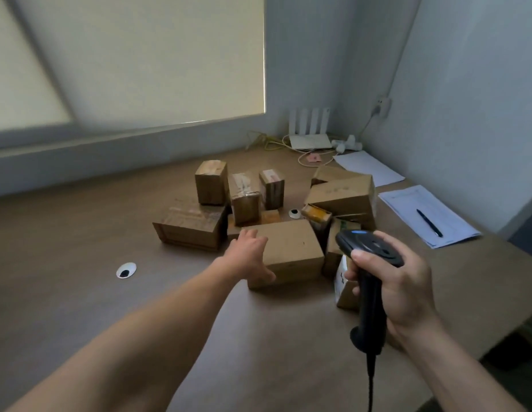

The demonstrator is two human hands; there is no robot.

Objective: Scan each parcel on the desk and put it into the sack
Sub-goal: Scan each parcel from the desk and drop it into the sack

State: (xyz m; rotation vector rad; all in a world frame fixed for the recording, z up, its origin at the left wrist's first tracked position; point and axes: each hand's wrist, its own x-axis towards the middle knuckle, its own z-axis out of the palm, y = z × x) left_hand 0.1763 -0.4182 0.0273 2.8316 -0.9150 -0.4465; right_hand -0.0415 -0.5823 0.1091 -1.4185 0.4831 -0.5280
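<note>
Several brown cardboard parcels lie in a loose cluster on the wooden desk. The nearest parcel is a plain box at the front of the cluster. My left hand reaches out with fingers spread and lies against that box's left side, thumb at its lower front edge. My right hand grips a black handheld barcode scanner by its handle, its head pointing toward the parcels and its cable hanging down. A small parcel with a white label stands partly hidden behind the scanner. No sack is in view.
Two stacks of white papers with a black pen lie at the right. A white router, a power strip and tangled cables fill the back corner. Two round cable grommets sit in the desk. A wall closes the right side.
</note>
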